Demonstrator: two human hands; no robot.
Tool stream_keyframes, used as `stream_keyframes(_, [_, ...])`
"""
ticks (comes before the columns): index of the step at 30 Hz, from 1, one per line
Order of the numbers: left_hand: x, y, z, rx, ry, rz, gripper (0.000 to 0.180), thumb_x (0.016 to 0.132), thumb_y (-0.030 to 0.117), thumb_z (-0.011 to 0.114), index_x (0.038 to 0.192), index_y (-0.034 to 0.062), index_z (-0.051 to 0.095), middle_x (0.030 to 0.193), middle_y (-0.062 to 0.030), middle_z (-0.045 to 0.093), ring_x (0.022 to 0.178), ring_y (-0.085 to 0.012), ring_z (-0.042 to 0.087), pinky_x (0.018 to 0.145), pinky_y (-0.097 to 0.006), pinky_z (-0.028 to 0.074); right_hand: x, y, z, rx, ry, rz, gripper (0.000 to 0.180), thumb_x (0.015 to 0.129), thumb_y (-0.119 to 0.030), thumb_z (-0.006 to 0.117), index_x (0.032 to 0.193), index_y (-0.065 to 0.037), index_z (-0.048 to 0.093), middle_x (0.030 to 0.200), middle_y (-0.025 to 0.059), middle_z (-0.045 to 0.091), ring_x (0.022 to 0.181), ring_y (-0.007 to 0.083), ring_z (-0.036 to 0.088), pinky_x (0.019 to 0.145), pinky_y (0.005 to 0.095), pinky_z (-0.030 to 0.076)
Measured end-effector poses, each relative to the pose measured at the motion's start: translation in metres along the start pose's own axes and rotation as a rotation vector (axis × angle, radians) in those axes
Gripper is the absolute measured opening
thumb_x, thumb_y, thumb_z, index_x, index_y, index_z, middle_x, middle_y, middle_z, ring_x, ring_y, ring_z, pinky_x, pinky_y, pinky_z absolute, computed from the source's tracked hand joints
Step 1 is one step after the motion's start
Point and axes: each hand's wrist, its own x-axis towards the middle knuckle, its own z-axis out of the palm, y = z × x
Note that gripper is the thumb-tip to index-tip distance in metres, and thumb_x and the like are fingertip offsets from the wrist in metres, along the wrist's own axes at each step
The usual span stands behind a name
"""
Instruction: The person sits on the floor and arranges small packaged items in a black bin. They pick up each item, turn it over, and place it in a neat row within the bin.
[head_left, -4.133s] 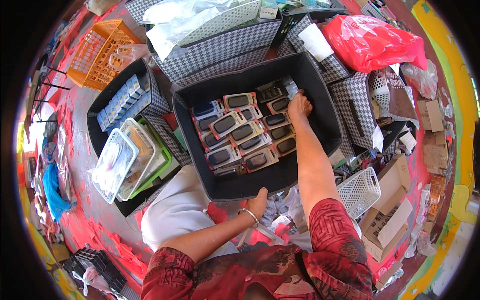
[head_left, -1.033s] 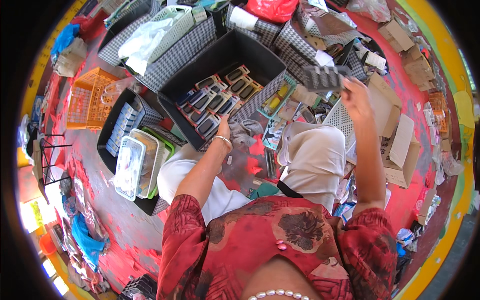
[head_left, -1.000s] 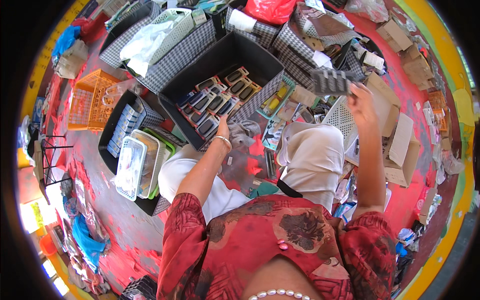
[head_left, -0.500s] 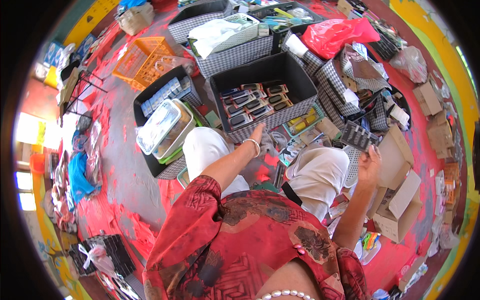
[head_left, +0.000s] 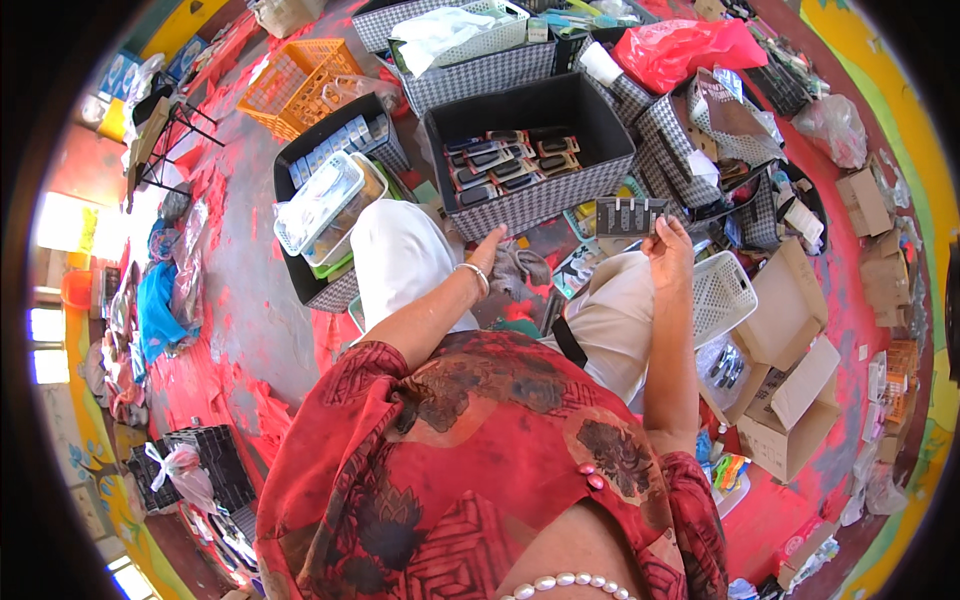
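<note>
My right hand [head_left: 672, 252] grips one end of a dark flat card [head_left: 625, 217] with a row of slots or small pieces on it, raised above my right knee. My left hand [head_left: 487, 252], fingers stretched forward, is at the lower front wall of a large houndstooth fabric box [head_left: 545, 205] with a black lining. Whether its fingertips touch the box I cannot tell. Inside the box lie several carded packs [head_left: 510, 165] holding dark oblong pieces. A crumpled grey cloth [head_left: 520, 270] lies just right of my left hand.
A smaller houndstooth box [head_left: 330, 290] with a lidded plastic container [head_left: 325, 205] stands left. Behind is an orange crate [head_left: 295, 85]. At right are a white perforated basket [head_left: 722, 300], an opened cardboard box [head_left: 795, 410], and a red plastic bag [head_left: 690, 50] on another box.
My right hand has brought the dark card leftward and up, toward the large box. My left hand has shifted slightly left and stays by the box's front. The whole view has shifted a little.
</note>
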Motion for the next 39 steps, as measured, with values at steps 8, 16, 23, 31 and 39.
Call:
stream_keyframes(8, [0.052, 0.05, 0.033, -0.029, 0.172, 0.043, 0.078, 0.065, 0.073, 0.045, 0.099, 0.003, 0.056, 0.084, -0.0087, 0.062, 0.066, -0.0208, 0.056, 0.055, -0.033, 0.044, -0.004, 0.0, 0.004, -0.108, 0.062, -0.011, 0.006, 0.081, -0.009, 0.053, 0.077, -0.005, 0.051, 0.068, 0.0028, 0.054, 0.048, 0.0121, 0.047, 0.043, 0.0232, 0.037])
stream_keyframes(16, [0.131, 0.077, 0.023, -0.257, 0.28, -0.051, 0.026, 0.074, 0.038, 0.042, 0.069, 0.0146, 0.052, 0.06, -0.0039, 0.052, 0.041, -0.0191, 0.047, 0.031, -0.032, 0.036, -0.005, -0.002, 0.019, -0.201, 0.115, 0.004, 0.006, 0.081, -0.009, 0.054, 0.076, -0.006, 0.051, 0.069, 0.0025, 0.055, 0.049, 0.0103, 0.045, 0.045, 0.0215, 0.037])
stream_keyframes(23, [0.129, 0.027, 0.019, -0.134, 0.362, 0.008, 0.017, 0.072, 0.028, 0.046, 0.071, 0.0105, 0.047, 0.063, -0.0083, 0.049, 0.043, -0.022, 0.047, 0.033, -0.035, 0.04, -0.003, -0.003, 0.016, -0.209, 0.083, 0.025, 0.007, 0.081, -0.008, 0.054, 0.076, -0.006, 0.051, 0.069, 0.0033, 0.056, 0.048, 0.0107, 0.046, 0.044, 0.0217, 0.037])
stream_keyframes(31, [0.102, 0.004, -0.01, -0.298, 0.265, 0.014, 0.016, 0.073, 0.025, 0.045, 0.066, 0.0111, 0.043, 0.057, -0.0058, 0.044, 0.04, -0.0217, 0.046, 0.032, -0.035, 0.039, -0.002, -0.007, 0.012, -0.215, 0.088, 0.038, 0.008, 0.081, -0.009, 0.055, 0.076, -0.006, 0.05, 0.067, 0.0029, 0.054, 0.047, 0.0111, 0.047, 0.043, 0.022, 0.037])
stream_keyframes(39, [0.074, 0.0, -0.021, -0.094, 0.286, -0.094, 0.019, 0.074, 0.029, 0.045, 0.067, 0.0114, 0.047, 0.059, -0.0043, 0.048, 0.043, -0.0196, 0.049, 0.034, -0.033, 0.039, 0.017, -0.006, 0.027, -0.361, 0.267, 0.019, 0.006, 0.08, -0.009, 0.055, 0.08, -0.004, 0.053, 0.067, 0.0018, 0.054, 0.049, 0.0087, 0.048, 0.044, 0.0198, 0.037])
